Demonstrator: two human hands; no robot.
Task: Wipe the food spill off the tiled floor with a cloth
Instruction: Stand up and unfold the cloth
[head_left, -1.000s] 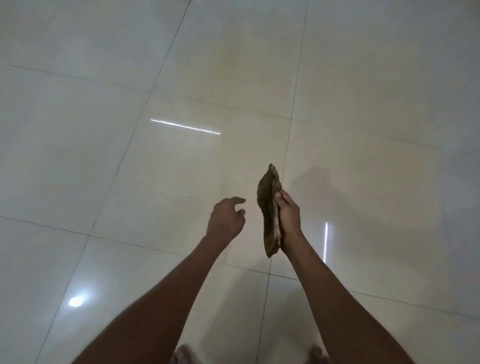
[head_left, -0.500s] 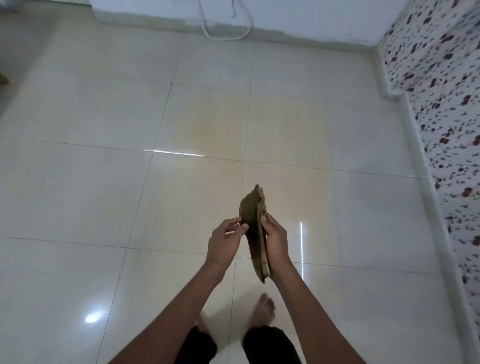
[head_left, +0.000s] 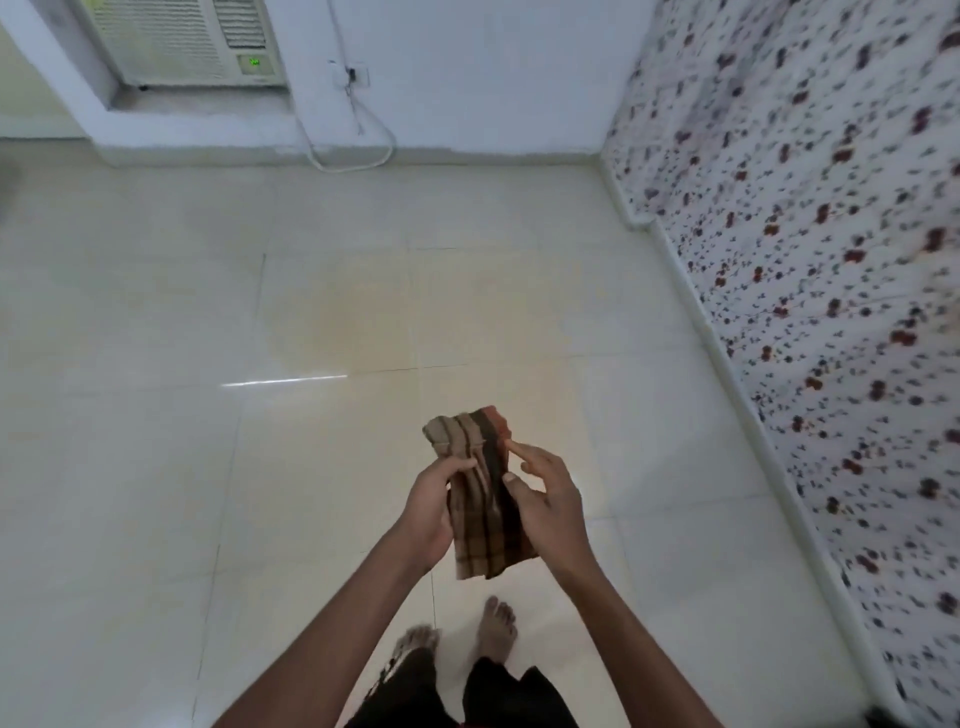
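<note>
A brown checked cloth (head_left: 480, 499) hangs folded between both hands, well above the cream tiled floor (head_left: 156, 467). My left hand (head_left: 431, 499) grips its left edge, fingers curled over the fabric. On the cloth's right side my right hand (head_left: 545, 499) presses its thumb against the fabric while the fingers spread outward. A faint yellowish smear (head_left: 337, 322) lies on the tiles ahead of the hands, spanning a grout line. No food pieces show clearly.
A bed with a flower-print sheet (head_left: 831, 312) runs along the right side. The far wall holds a window air conditioner (head_left: 187, 41), and a white cable (head_left: 353, 156) droops to the floor. My bare feet (head_left: 467, 634) stand on the tiles below the hands.
The view has tilted up, revealing the wall and bed. My left hand came in and took the cloth's edge; the cloth turned from edge-on to face-on and spread wider.
</note>
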